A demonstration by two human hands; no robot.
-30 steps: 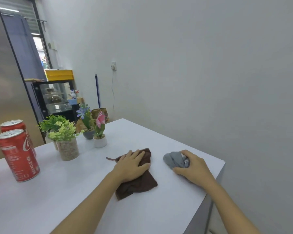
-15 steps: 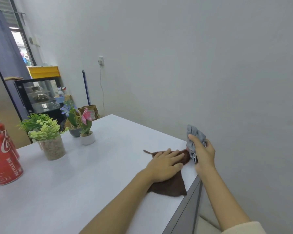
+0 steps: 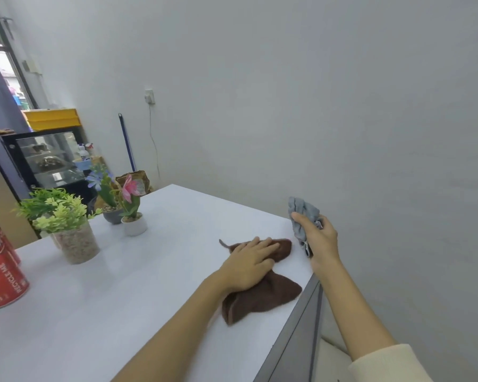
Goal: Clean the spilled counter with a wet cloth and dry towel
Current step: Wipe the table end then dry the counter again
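Your left hand lies on the towel at the table's right edge; the plants and cans stand far left.

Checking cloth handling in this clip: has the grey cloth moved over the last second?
Yes. The right hand has lifted the grey cloth off the white counter, now holding it above the right edge.

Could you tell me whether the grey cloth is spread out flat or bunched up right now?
Bunched up. The grey cloth is crumpled in the right hand, held off the counter beside its edge.
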